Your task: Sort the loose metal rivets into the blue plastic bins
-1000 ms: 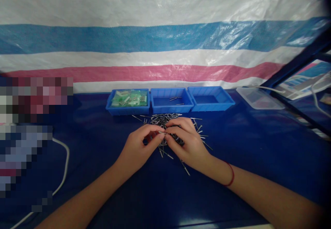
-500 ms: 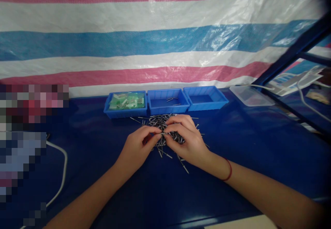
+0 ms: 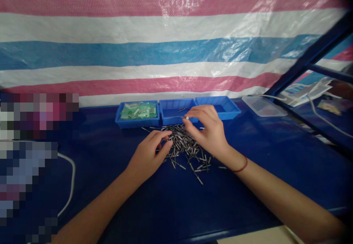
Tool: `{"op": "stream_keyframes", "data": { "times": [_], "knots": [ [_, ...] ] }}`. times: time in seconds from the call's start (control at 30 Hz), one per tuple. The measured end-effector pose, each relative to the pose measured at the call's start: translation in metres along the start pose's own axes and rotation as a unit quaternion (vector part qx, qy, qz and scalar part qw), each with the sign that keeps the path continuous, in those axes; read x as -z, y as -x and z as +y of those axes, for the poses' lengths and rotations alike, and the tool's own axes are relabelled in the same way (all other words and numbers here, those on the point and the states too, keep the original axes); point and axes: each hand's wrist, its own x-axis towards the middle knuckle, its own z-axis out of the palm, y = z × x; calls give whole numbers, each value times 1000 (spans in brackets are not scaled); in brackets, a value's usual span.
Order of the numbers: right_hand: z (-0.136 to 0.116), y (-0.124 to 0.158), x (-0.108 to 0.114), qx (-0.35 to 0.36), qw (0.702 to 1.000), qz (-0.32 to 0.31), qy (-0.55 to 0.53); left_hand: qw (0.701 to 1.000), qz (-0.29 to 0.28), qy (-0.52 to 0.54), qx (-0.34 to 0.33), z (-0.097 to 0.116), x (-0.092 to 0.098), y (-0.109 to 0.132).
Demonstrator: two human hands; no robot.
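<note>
A loose pile of metal blind rivets [image 3: 184, 141] lies on the dark blue table, with thin mandrels and short silvery bodies. My left hand [image 3: 150, 148] is at the pile's left edge, thumb and fingers apart with nothing between them. Between thumb and forefinger, my right hand [image 3: 208, 128] pinches one blind rivet [image 3: 186, 118], its bright end showing at the front of the middle blue bin [image 3: 167, 117]. A few rivets [image 3: 182, 109] lie inside that bin, partly hidden by my right hand.
Left of the middle bin, a blue bin [image 3: 118, 121] holds a green bag [image 3: 138, 111] of small parts. Another blue bin [image 3: 234, 114] stands at the right. Beyond it are a clear plastic lid [image 3: 263, 107] and a blue metal frame [image 3: 292, 75]. A white cable [image 3: 73, 178] runs along the left.
My hands were together over the pile, fingertips meeting at a rivet. The right hand has moved up and away to the middle bin with a rivet; the left has opened its fingers.
</note>
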Motion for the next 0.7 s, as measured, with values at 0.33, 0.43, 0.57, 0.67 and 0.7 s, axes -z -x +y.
{"op": "stream_keyframes", "data": {
  "times": [0.33, 0.43, 0.57, 0.67, 0.7],
  "knots": [
    [12, -1, 0, -36, 996, -76, 39, 995, -23, -93, -33, -18, 11, -7],
    [2, 11, 7, -48, 995, -86, 12, 987, -64, -139, -47, -17, 19, -7],
    [-4, 20, 4, -59, 992, -103, -29, 974, -122, -173, -76, -16, 25, -6],
    [-9, 22, 0, -35, 991, -123, -44, 968, -147, -181, -88, -20, 24, -4],
    [-11, 23, -1, -26, 990, -129, -45, 968, -150, -183, -88, -21, 23, -4]
  ]
}}
